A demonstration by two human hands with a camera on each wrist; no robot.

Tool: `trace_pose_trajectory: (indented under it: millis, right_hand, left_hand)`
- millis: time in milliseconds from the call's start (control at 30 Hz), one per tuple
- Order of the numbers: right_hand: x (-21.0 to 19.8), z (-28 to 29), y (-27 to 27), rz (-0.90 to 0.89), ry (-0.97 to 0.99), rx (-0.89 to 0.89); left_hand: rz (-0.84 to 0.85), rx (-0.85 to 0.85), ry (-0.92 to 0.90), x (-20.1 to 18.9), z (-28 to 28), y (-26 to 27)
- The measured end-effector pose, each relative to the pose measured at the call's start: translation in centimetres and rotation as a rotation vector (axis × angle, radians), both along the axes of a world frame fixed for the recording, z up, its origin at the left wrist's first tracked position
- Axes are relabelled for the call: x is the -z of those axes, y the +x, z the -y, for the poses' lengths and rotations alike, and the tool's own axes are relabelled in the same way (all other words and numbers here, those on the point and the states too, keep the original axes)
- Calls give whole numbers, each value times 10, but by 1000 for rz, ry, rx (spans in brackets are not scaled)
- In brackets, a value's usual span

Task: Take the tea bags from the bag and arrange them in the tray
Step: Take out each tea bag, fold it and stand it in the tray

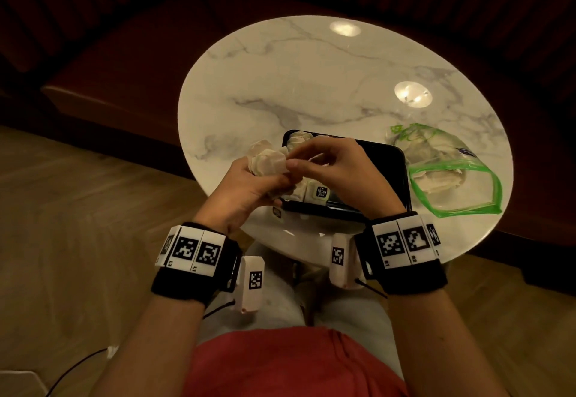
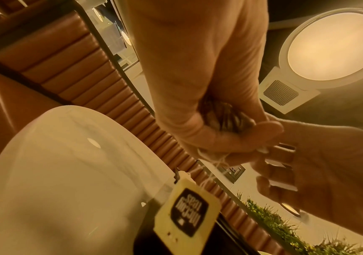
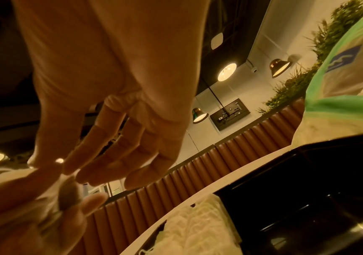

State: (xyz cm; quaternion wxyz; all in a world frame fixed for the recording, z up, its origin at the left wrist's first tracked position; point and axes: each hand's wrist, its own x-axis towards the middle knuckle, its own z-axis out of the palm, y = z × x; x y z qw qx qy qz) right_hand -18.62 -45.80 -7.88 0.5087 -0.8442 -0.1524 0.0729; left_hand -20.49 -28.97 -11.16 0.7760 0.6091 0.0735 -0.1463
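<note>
- Left hand (image 1: pixel 249 184): curled round a bunch of tea bags (image 1: pixel 268 162), held above the tray's near-left corner. Judged a holding stock, kept close so that bags could be dealt out one at a time.
- Right hand (image 1: pixel 336 166): thumb and forefinger pinched together at the edge of the bunch, the other fingers loosely spread. Whether the pinch caught paper or string could not be told; judged to be separating one bag from the rest.
- Paper tag (image 2: pixel 187 209): hung on its string (image 2: pixel 209 174) below the left fist, over the tray. The twisted strings probably explain why both hands were needed.
- Tray (image 1: pixel 396 162): black, rectangular, on the near part of the table, directly under both hands. Tea bags lay along its far-left corner (image 1: pixel 297 139) and its near edge, one tag face-up (image 1: pixel 321 192); the right part was bare, so the arranging was judged partly done.
- Bag (image 1: pixel 448 172): clear plastic with a green zip rim, lying flat just right of the tray, mouth open toward the person. More tea bags showed through it; placed within the right hand's reach, presumably for the next handful.
- Table (image 1: pixel 311 84): round, marble-patterned, bearing tray and bag.
</note>
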Motion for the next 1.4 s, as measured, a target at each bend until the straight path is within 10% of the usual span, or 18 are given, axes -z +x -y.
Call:
trace_pose_trajectory:
  millis: [533, 933, 1167, 1400]
  right_hand:
    - [4, -5, -1, -73, 94, 18]
    - [-4, 12, 5, 6, 248, 381]
    - [-6, -3, -1, -22, 267, 249]
    - [-7, -4, -4, -46, 269, 103]
  left_hand:
    - [18, 88, -46, -6, 4, -5]
    - [65, -270, -162, -7, -2, 3]
    - [274, -82, 152, -12, 11, 2]
    - [198, -128, 88, -16, 10, -1]
